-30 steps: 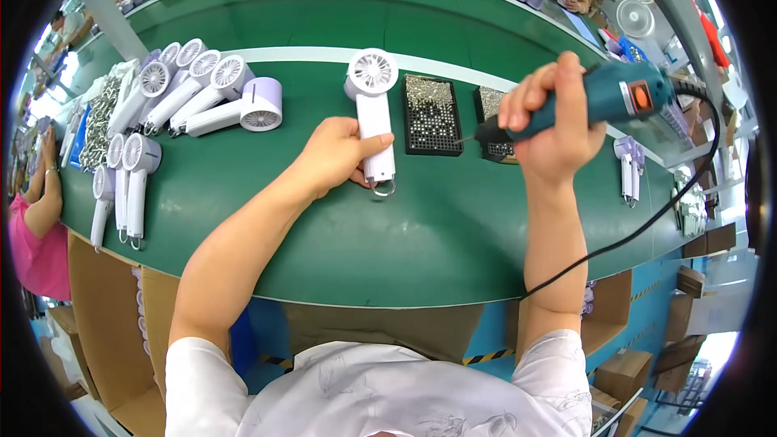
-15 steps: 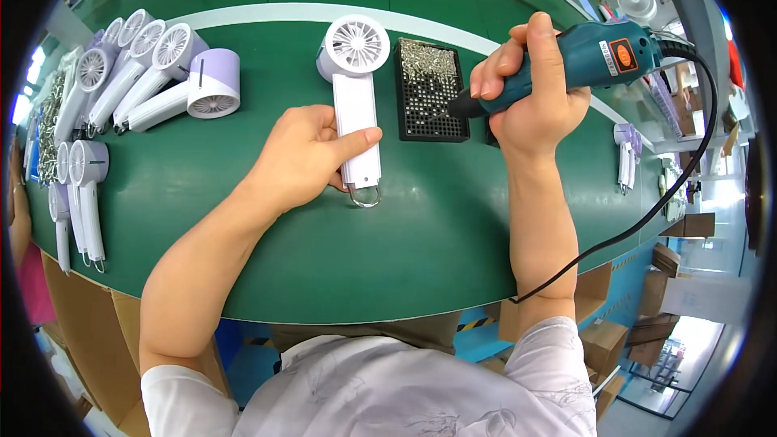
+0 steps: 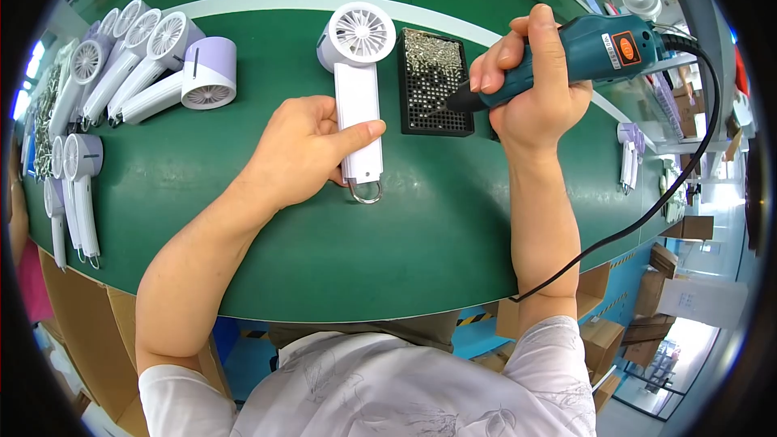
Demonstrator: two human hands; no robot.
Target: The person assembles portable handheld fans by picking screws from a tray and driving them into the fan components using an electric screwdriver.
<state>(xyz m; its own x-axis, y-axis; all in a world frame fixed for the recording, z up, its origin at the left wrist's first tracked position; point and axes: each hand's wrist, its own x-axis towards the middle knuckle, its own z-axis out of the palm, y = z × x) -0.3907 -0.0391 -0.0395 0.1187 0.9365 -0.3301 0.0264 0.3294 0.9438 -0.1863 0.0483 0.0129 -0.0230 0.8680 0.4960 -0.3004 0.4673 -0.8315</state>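
My left hand (image 3: 303, 150) grips the handle of a white handheld fan (image 3: 357, 105), thumb across its front. The fan lies on the green table with its round grille away from me and a metal wrist loop at the near end. In my right hand (image 3: 541, 85) is a teal electric screwdriver (image 3: 595, 50), fingers wrapped round its body. Its dark nose points left and down, over the right side of a black screw tray (image 3: 438, 125). Small silver screws fill the tray's far part, and more sit in its holes. Whether the bit touches a screw I cannot tell.
Several white and lilac fans (image 3: 133, 65) lie in a pile at the left, more (image 3: 78, 186) nearer me. A few others (image 3: 629, 154) are at the far right. The screwdriver's black cord (image 3: 647, 218) loops down past my right forearm. Cardboard boxes (image 3: 603, 340) stand below the table.
The view has shifted slightly, so the table things sit a little higher in it. The screwdriver's nose is slightly farther over the tray's near part. Both grips are unchanged.
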